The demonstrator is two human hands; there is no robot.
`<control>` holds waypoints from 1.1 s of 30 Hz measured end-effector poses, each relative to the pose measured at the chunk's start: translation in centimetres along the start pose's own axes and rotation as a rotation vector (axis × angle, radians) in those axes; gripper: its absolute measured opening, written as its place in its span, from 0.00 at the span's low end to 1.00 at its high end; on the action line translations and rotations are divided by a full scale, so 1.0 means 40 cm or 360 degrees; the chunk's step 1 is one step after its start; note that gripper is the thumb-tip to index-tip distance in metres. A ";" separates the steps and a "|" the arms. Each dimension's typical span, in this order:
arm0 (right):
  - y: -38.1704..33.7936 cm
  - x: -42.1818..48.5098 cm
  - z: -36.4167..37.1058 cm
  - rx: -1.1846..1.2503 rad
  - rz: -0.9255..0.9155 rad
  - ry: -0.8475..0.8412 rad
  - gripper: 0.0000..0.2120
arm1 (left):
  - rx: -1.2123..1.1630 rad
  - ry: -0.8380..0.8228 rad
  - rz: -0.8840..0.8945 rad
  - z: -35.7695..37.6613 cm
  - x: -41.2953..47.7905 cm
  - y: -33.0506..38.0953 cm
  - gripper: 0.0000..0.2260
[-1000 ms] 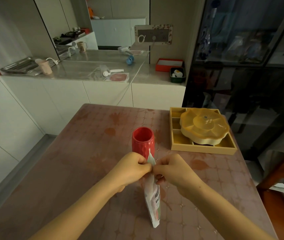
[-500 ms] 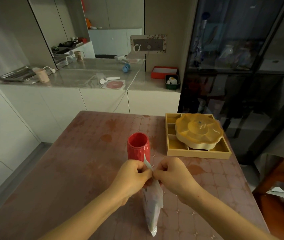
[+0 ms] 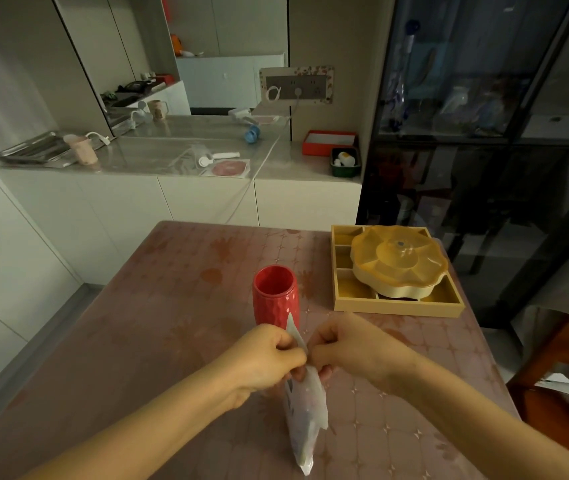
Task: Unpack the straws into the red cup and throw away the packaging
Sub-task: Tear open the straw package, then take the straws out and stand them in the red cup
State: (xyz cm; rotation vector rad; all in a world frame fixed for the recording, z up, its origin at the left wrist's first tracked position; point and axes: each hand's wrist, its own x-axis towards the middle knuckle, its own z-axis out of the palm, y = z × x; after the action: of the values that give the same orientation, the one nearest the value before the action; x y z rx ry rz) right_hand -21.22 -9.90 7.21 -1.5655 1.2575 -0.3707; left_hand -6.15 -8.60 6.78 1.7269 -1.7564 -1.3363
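A red cup [image 3: 275, 295] stands upright and empty on the pinkish table [image 3: 158, 334], just beyond my hands. A long clear plastic pack of straws [image 3: 305, 417] hangs down toward me, its lower end resting near the table. My left hand [image 3: 265, 358] and my right hand [image 3: 345, 348] pinch the pack's top edge from either side, fingertips almost touching. A corner of the packaging sticks up between them in front of the cup. The straws inside are blurred.
A yellow compartment tray [image 3: 449, 306] with a flower-shaped lidded dish [image 3: 399, 259] sits at the table's far right. A wooden chair [image 3: 560, 375] stands right of the table. White counters with small items and a dark glass cabinet lie beyond.
Both hands keep pinching the pack's top. The pack's lower end has swung slightly and its top corner now sticks up more. The view has tilted a little.
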 end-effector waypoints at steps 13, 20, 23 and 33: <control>0.019 -0.006 -0.048 -0.0775 0.0154 0.0698 0.06 | 0.0032 0.0278 -0.0001 -0.024 -0.029 0.003 0.12; -0.012 -0.087 0.017 -0.0914 -0.0243 0.0693 0.02 | 0.0321 0.0168 0.0335 -0.042 -0.065 0.022 0.11; -0.001 -0.092 0.029 -0.1020 -0.0384 0.0544 0.06 | 0.0297 0.0126 0.0378 -0.036 -0.067 -0.001 0.12; 0.016 -0.050 0.058 -0.0854 -0.0326 0.0479 0.19 | 0.0291 -0.0003 0.0434 -0.056 -0.066 -0.147 0.51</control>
State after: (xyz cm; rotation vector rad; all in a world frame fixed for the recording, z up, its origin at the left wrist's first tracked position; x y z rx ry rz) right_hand -20.62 -6.91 6.42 -2.1662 1.5130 -0.4336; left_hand -0.39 -6.00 4.25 1.5028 -2.0832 -1.0917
